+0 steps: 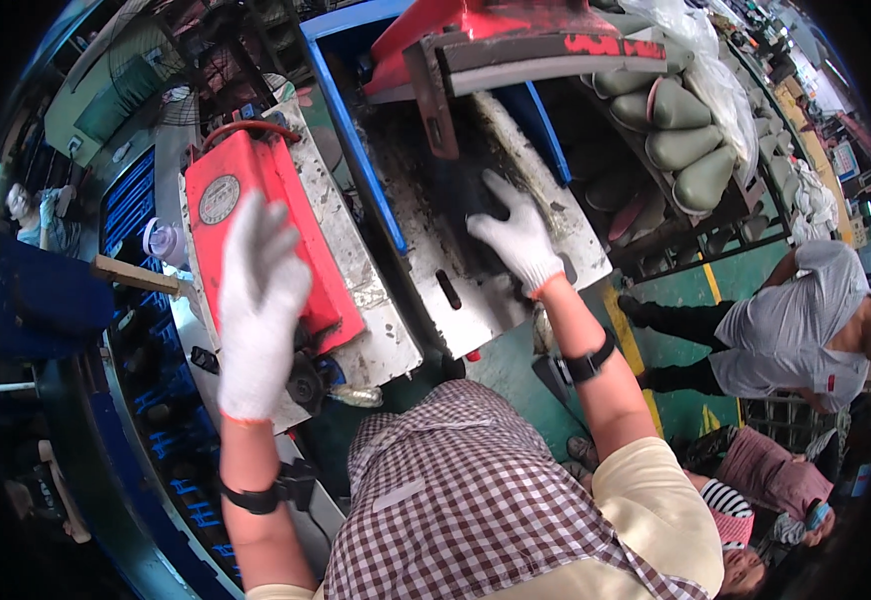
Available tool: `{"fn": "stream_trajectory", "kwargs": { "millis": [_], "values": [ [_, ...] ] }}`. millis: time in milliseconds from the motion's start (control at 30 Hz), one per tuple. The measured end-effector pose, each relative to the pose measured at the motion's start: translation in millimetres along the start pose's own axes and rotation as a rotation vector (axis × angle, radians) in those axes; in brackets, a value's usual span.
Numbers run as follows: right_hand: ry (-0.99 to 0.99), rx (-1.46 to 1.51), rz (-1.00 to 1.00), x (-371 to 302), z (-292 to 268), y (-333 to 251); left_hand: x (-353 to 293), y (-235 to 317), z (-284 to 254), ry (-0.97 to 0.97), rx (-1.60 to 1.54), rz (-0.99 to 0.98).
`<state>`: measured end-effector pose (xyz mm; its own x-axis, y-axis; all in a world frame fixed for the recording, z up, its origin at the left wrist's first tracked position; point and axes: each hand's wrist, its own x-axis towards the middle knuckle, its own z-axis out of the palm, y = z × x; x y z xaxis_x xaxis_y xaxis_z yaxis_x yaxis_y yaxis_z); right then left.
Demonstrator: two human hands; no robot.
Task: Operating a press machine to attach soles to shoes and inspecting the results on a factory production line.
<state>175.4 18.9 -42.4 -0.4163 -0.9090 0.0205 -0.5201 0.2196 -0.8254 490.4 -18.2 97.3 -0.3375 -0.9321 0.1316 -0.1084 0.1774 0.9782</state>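
My left hand (261,310), in a white knit glove, is raised in front of a red machine housing (296,230) with a round grey plate on it. Its fingers are stretched out, slightly blurred, and nothing shows in them. White-gloved too, my right hand (521,235) reaches over the dark, worn bed of the machine (481,310), thumb and fingers apart and holding nothing visible. Beyond it a red press head (536,50) with a dark bracket overhangs the bed. Whether the right fingertips touch the dark surface, I cannot tell.
Grey-green shoe-shaped pieces (681,140) are piled on a rack at the right, partly under clear plastic. Blue rails (356,140) edge the machine bed. A wooden handle (136,273) juts in at the left. A person in a grey shirt (801,320) stands at the right.
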Motion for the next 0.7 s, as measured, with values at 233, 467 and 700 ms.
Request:
{"fn": "stream_trajectory", "kwargs": {
  "millis": [233,467,700],
  "values": [
    [0.009,-0.596,0.04,102,36,36,129,63,49,-0.01,0.13,0.466],
    [-0.113,-0.753,0.043,90,47,43,147,124,102,-0.236,0.486,0.497],
    [-0.169,-0.679,0.007,80,51,27,196,105,95,-0.398,0.207,0.443]
  ]
}}
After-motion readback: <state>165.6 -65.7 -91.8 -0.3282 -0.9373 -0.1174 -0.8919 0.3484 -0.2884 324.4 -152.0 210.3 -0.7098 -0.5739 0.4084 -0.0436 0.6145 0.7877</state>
